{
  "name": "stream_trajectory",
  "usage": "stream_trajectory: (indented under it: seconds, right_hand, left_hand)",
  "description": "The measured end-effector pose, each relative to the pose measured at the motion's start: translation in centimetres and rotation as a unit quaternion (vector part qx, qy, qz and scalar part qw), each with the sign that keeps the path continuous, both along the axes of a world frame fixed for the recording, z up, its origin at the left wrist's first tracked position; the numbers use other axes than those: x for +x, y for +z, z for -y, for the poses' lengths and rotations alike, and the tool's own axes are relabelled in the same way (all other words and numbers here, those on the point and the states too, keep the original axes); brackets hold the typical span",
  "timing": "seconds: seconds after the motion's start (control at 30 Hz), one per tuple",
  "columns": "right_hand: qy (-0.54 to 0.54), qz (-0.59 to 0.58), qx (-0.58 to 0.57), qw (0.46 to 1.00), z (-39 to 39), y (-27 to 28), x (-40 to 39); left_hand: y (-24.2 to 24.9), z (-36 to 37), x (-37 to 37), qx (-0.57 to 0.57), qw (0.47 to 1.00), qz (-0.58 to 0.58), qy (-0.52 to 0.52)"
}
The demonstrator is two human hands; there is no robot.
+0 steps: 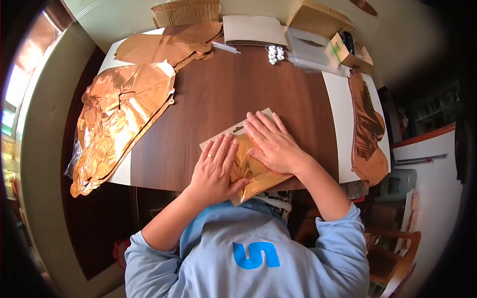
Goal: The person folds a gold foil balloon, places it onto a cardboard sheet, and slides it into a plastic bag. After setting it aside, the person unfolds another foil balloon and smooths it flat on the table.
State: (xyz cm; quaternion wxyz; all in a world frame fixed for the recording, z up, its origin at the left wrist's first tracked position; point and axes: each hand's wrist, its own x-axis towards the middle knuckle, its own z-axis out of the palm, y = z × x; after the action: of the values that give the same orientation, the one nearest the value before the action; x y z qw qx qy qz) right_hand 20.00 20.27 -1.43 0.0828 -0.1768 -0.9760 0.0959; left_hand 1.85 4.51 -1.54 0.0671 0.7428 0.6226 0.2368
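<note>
A flat package (258,183) lies at the table's front edge, with folded gold foil on a pale backing card that has a hang hole at its top. My left hand (214,171) rests flat on its left side, fingers stretched out and a ring on one of them. Across the upper right part of the package lies my right hand (272,141), palm down with fingers extended. Both hands press on the foil and hide much of it. Neither one grips anything.
Shiny gold foil balloons (124,102), uninflated, are stacked at the left, with copper-coloured ones (149,48) behind. More copper foil (365,129) lies at the right edge. White straws (226,47), small white rolls (274,54), plastic sleeves (310,47) and a small open box (350,52) stand at the back.
</note>
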Motion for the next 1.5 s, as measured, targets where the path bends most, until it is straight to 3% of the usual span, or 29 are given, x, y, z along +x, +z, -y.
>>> stream_trajectory:
  seconds: [0.13, 0.5, 0.57, 0.67, 0.73, 0.83, 0.9, 0.93, 0.97, 1.03, 1.17, 1.3, 1.37, 1.43, 1.5]
  right_hand:
    - [-0.002, -0.006, 0.001, 1.0, 0.0, -0.2, -0.2]
    - [-0.098, 0.018, 0.029, 0.995, 1.5, 0.3, 3.3]
    - [-0.142, -0.12, -0.009, 0.983, 2.3, 1.7, 4.1]
    - [-0.235, -0.311, -0.068, 0.918, 4.9, 2.1, 7.8]
    - [-0.306, -0.324, -0.132, 0.886, 8.1, 1.6, 11.2]
    - [-0.33, -0.254, -0.245, 0.876, 12.9, -0.5, 13.6]
    - [-0.383, -0.259, -0.477, 0.747, 15.9, -3.4, 13.7]
    - [-0.302, -0.299, -0.551, 0.719, 16.4, -6.2, 14.0]
    - [-0.302, -0.391, -0.623, 0.607, 16.8, -6.1, 12.5]
    - [-0.288, -0.462, -0.689, 0.479, 16.0, -3.1, 9.6]
    - [-0.305, -0.479, -0.659, 0.493, 15.4, -2.9, 9.3]
    - [-0.351, -0.44, -0.614, 0.554, 14.3, -1.5, 9.9]
    - [-0.341, -0.467, -0.624, 0.525, 14.0, -1.4, 10.2]
    - [-0.361, -0.478, -0.586, 0.546, 13.5, -0.3, 10.5]
    - [-0.394, -0.481, -0.58, 0.526, 12.9, 0.2, 11.1]
  left_hand:
    - [0.5, 1.0, -0.6, -0.03, 0.997, -0.069, 0.023]
    - [0.6, -0.9, 0.4, -0.036, 0.996, -0.067, -0.052]
    - [0.7, -1.1, 0.4, -0.037, 0.995, -0.074, -0.057]
    - [0.6, -1.1, 0.4, -0.031, 0.994, -0.082, -0.059]
    - [0.6, -1.0, 0.7, -0.031, 0.994, -0.083, -0.062]
    - [1.0, -0.9, 1.3, -0.039, 0.993, -0.081, -0.078]
    - [1.1, -0.6, 2.0, -0.042, 0.991, -0.076, -0.097]
    - [1.4, -0.6, 2.3, -0.049, 0.99, -0.078, -0.103]
    - [1.3, -0.5, 2.5, -0.049, 0.991, -0.074, -0.105]
    - [1.3, -0.4, 2.7, -0.045, 0.991, -0.066, -0.106]
    - [2.3, -1.4, 2.3, -0.049, 0.992, -0.023, -0.112]
    - [4.0, -4.7, 1.8, -0.07, 0.989, 0.037, -0.124]
    - [5.1, -8.6, 1.9, -0.022, 0.988, 0.075, -0.135]
    - [3.3, -13.6, 0.6, 0.017, 0.98, 0.089, -0.178]
    - [4.7, -20.2, 1.6, 0.042, 0.99, 0.079, -0.111]
